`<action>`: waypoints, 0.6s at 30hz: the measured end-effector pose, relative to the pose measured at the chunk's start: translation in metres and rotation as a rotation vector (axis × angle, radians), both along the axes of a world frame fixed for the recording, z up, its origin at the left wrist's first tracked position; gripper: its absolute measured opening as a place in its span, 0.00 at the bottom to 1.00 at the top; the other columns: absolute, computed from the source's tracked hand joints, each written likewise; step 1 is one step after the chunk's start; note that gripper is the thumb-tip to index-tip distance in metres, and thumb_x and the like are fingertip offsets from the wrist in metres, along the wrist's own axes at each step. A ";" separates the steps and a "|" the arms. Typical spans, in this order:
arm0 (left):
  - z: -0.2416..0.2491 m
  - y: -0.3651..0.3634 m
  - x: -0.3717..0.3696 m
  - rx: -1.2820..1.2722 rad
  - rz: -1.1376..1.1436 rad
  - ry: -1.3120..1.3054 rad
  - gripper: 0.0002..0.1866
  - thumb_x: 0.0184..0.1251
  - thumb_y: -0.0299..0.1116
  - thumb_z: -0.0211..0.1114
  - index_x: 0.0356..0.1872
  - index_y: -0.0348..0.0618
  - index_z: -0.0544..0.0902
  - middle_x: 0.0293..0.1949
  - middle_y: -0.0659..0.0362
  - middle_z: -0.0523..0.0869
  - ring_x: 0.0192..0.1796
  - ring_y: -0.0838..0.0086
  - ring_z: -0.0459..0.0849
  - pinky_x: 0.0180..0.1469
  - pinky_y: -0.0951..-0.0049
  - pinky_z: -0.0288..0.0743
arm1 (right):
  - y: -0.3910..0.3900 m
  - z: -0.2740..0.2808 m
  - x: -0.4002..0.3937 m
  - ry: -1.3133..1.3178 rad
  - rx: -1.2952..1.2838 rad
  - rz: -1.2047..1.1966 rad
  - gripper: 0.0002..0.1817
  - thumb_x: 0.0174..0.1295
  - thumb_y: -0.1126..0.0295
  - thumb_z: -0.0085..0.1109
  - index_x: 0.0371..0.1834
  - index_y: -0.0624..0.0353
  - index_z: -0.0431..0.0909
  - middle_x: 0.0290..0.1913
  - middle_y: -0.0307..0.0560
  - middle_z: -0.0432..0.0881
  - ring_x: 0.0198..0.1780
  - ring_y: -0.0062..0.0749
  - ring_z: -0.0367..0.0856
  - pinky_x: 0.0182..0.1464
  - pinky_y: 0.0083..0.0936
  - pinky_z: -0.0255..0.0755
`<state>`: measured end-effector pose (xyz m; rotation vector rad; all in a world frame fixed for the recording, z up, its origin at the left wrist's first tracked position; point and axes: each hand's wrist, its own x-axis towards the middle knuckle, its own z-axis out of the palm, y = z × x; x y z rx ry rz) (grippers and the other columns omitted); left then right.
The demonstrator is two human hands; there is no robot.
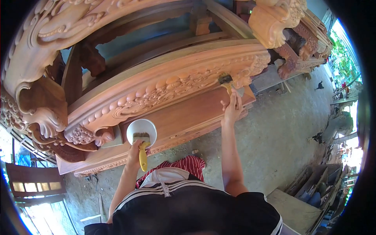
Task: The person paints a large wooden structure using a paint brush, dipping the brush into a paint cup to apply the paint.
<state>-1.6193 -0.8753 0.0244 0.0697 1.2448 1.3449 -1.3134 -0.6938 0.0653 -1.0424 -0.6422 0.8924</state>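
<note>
A carved reddish wooden piece [168,84] with rows of rounded beads and floral relief curves across the view. My right hand [233,109] is closed on the handle of a brush [227,81], whose dark bristles touch the carving near its right end. Lower left, my left hand [135,154] is closed around a yellow-handled brush [143,150] and a white bucket [151,127]. The bristles of that brush lie over the bucket's opening. What is inside the bucket cannot be made out.
Beneath the carving lies a flat wooden ledge [176,113]. More carved furniture [303,47] stands at the upper right. A box of boards and scraps [317,184] sits at the lower right on the concrete floor [274,129].
</note>
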 end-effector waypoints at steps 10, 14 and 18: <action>-0.034 -0.026 -0.022 0.051 -0.028 -0.062 0.14 0.63 0.34 0.54 0.45 0.35 0.72 0.33 0.53 0.80 0.29 0.68 0.81 0.27 0.72 0.76 | -0.031 -0.002 -0.024 0.021 -0.059 0.119 0.13 0.67 0.64 0.51 0.49 0.57 0.76 0.42 0.42 0.83 0.15 0.09 0.61 0.32 0.16 0.76; -0.023 -0.034 -0.023 0.033 0.059 -0.060 0.13 0.62 0.33 0.55 0.44 0.36 0.72 0.33 0.53 0.80 0.30 0.68 0.81 0.26 0.72 0.75 | -0.065 -0.021 -0.091 0.179 -0.179 0.430 0.13 0.67 0.64 0.52 0.50 0.58 0.76 0.42 0.45 0.82 0.16 0.10 0.60 0.37 0.25 0.79; -0.022 -0.046 -0.032 0.064 0.057 -0.091 0.13 0.62 0.33 0.54 0.45 0.37 0.71 0.33 0.52 0.80 0.30 0.67 0.81 0.26 0.71 0.75 | -0.087 -0.025 -0.105 0.174 -0.185 0.820 0.13 0.66 0.64 0.54 0.49 0.58 0.76 0.42 0.46 0.82 0.16 0.12 0.60 0.39 0.30 0.80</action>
